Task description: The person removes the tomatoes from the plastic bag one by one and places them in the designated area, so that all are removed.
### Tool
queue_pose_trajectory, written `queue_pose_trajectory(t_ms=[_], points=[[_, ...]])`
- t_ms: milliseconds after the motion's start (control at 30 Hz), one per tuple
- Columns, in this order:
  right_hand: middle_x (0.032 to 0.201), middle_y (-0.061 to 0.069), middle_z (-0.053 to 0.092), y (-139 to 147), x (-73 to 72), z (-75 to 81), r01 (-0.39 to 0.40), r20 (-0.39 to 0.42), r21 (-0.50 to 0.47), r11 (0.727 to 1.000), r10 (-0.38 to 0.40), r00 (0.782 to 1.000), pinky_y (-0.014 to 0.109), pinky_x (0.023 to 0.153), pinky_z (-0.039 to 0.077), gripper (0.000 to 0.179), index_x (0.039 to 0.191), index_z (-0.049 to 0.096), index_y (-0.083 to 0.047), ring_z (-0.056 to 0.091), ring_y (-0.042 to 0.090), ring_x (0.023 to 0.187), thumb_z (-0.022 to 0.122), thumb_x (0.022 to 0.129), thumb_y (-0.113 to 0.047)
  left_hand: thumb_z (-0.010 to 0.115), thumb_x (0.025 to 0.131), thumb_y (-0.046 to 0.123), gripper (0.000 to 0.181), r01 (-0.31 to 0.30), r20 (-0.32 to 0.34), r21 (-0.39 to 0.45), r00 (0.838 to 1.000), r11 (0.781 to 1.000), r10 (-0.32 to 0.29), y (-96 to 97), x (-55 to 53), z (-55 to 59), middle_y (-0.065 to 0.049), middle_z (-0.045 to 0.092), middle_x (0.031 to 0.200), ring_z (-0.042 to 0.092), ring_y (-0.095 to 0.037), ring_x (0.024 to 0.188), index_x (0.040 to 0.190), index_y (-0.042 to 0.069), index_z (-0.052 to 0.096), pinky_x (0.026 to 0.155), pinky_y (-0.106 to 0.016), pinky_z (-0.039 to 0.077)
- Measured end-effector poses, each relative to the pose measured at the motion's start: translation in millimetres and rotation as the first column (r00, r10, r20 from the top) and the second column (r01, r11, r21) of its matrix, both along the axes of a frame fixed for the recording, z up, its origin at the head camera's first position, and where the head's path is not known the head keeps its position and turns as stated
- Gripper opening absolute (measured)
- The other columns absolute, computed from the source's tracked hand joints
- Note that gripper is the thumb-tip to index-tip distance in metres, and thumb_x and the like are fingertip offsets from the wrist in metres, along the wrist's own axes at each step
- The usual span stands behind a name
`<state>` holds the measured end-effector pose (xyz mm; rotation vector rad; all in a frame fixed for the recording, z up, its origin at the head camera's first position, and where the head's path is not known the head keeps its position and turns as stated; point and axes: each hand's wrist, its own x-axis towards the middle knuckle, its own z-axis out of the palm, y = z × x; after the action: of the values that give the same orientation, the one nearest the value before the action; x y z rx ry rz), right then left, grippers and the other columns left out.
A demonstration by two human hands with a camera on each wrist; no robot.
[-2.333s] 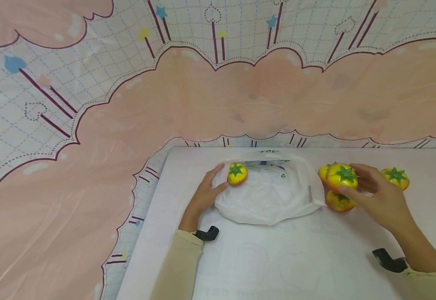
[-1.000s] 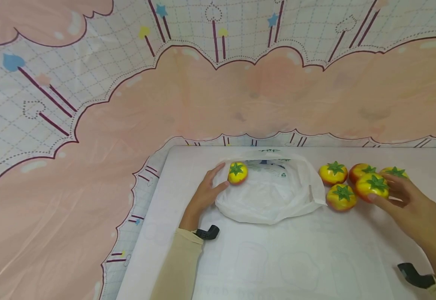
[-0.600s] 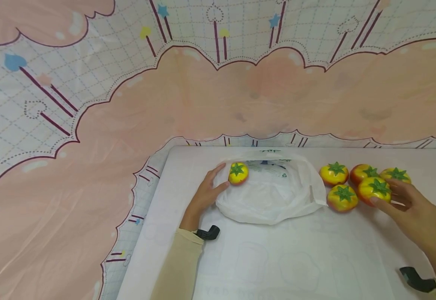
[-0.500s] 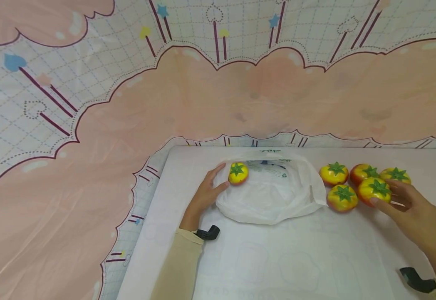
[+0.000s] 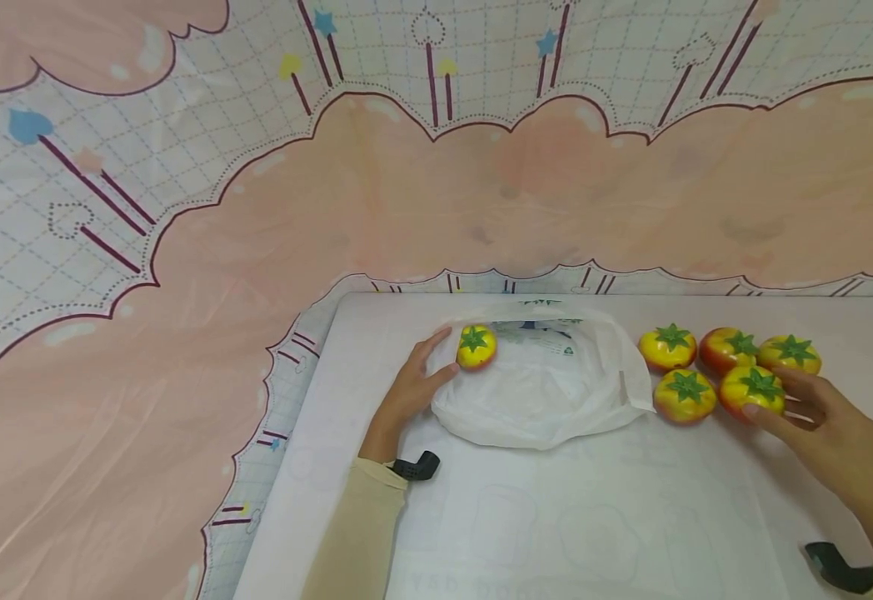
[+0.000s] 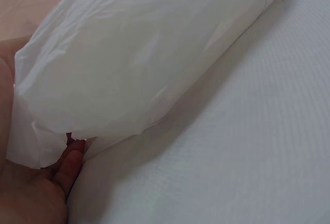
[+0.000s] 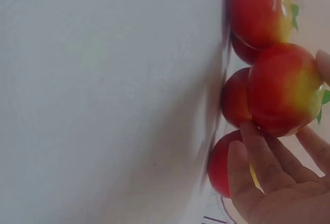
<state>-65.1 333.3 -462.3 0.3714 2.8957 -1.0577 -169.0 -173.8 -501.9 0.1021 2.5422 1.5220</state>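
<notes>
My left hand (image 5: 410, 387) holds the left edge of a white plastic bag (image 5: 541, 400); in the left wrist view its curled fingers (image 6: 69, 170) are at the bag's edge. A yellow-red tomato (image 5: 476, 347) with a green star-shaped leaf top shows at the bag's mouth, between that hand's thumb and forefinger. On the right, my right hand (image 5: 819, 421) grips another tomato (image 5: 751, 393) from its right side, thumb in front; the right wrist view shows this tomato (image 7: 283, 90) with fingertips around it.
Several like tomatoes stand close by: one (image 5: 667, 347) behind and one (image 5: 685, 397) in front beside the bag, and two more (image 5: 729, 350) (image 5: 789, 353) behind the held one. A white table (image 5: 556, 517) lies below, with a patterned pink cloth (image 5: 294, 250) beyond.
My right hand has carried the tomato rightward from beside the bag, then lowered it in front of the right-hand tomatoes. My left hand and the bag have stayed in place.
</notes>
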Motion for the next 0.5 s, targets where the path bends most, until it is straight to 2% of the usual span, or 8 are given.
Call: queue_pose_trajectory(t_ms=[267, 367, 500], points=[[0.152, 0.040, 0.034, 5.6, -0.9, -6.8, -0.014, 0.043, -0.008, 1.000, 0.014, 0.999, 0.072, 0.090, 0.046, 0.091, 0.159, 0.025, 0.000, 0.045, 0.064, 0.124, 0.067, 0.095, -0.051, 0.069, 0.096, 0.036, 0.063, 0.003, -0.007, 0.002, 1.000, 1.000, -0.003, -1.0, -0.2, -0.2, 0.002, 0.036, 0.163, 0.025, -0.029, 0.156, 0.151, 0.050, 0.043, 0.125, -0.062, 0.021], [0.151, 0.041, 0.035, 8.2, -1.9, -10.6, -0.025, 0.052, -0.012, 1.000, 0.025, 0.998, 0.067, 0.085, 0.052, 0.092, 0.158, 0.026, 0.000, 0.046, 0.064, 0.123, 0.067, 0.095, -0.052, 0.069, 0.096, 0.035, 0.063, 0.001, -0.010, 0.004, 1.000, 1.000, -0.001, -0.6, 0.1, 0.3, 0.002, 0.037, 0.163, 0.025, -0.029, 0.156, 0.151, 0.048, 0.043, 0.125, -0.062, 0.021], [0.151, 0.040, 0.036, 10.4, -3.3, -14.1, -0.032, 0.061, -0.022, 0.999, 0.033, 0.998, 0.063, 0.082, 0.054, 0.094, 0.158, 0.026, 0.002, 0.046, 0.063, 0.123, 0.067, 0.094, -0.053, 0.069, 0.096, 0.035, 0.063, -0.006, -0.003, 0.004, 1.000, 1.000, 0.006, 0.3, 0.3, 0.8, 0.002, 0.036, 0.163, 0.025, -0.029, 0.157, 0.151, 0.049, 0.043, 0.124, -0.064, 0.021]])
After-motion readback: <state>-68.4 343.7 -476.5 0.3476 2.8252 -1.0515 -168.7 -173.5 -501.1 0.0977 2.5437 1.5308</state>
